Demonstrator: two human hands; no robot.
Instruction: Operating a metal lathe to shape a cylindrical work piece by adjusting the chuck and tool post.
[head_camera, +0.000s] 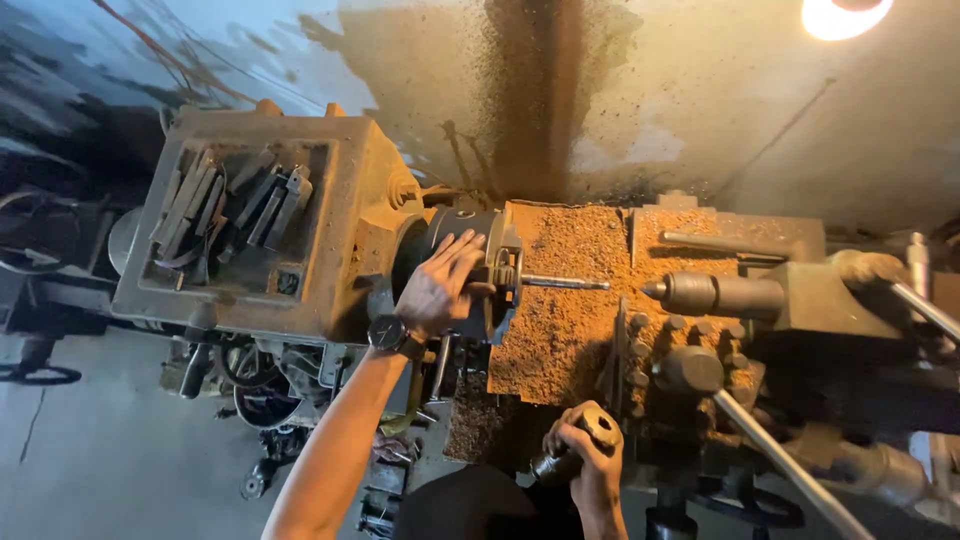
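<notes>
Head view, looking down on a lathe coated in rust-brown chips. Left hand (440, 288), wristwatch (388, 333) on the wrist, lies flat with fingers spread over the dark round chuck (470, 240) at the headstock (250, 215); palm and fingers touch the chuck's rim, not clenched around it. A thin metal rod (565, 283) projects horizontally from the chuck toward the right, its free end stopping short of the pointed tailstock centre (668, 290), a gap between them. Right hand (588, 455) is low in the frame, closed around a short dark cylindrical handle (570, 452) near the front of the carriage; whether this is a fixed handle or a loose tool is unclear, the area being dark. Lathe bed (560, 330) between chuck and tool post (690, 370) is covered in orange-brown swarf. Recessed tray on top of the headstock holds several tool bits (235, 205) lying loosely side by side. Long bare lever (780, 455) runs diagonally toward lower right. Bright lamp (845, 15) at the upper right.
</notes>
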